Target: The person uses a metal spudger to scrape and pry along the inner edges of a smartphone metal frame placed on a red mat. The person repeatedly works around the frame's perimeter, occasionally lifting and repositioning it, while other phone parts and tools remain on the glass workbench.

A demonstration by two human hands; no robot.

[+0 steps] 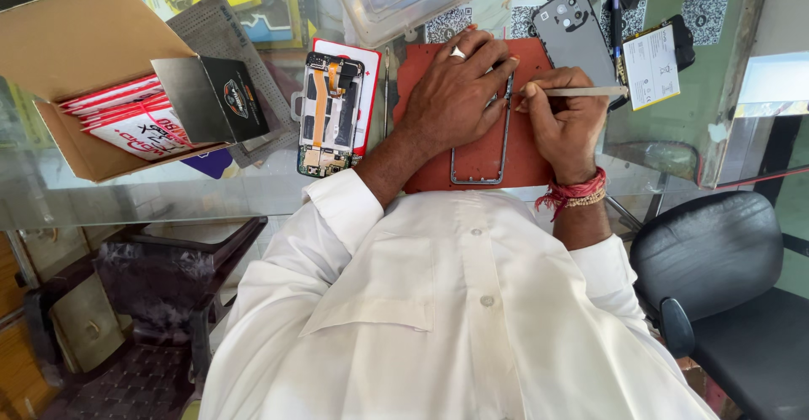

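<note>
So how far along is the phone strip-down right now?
Done: the grey back cover is off and the opened phone body lies aside. In hand: the left hand pins the bare frame on the red mat while the right hand works its edge with tweezers. Left: everything remains unassembled.

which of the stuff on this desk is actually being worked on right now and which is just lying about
In use: phone frame under the left hand; metal tool in the right hand; red mat.

Lying about: opened phone, grey back cover, cardboard box, plastic tray.
</note>
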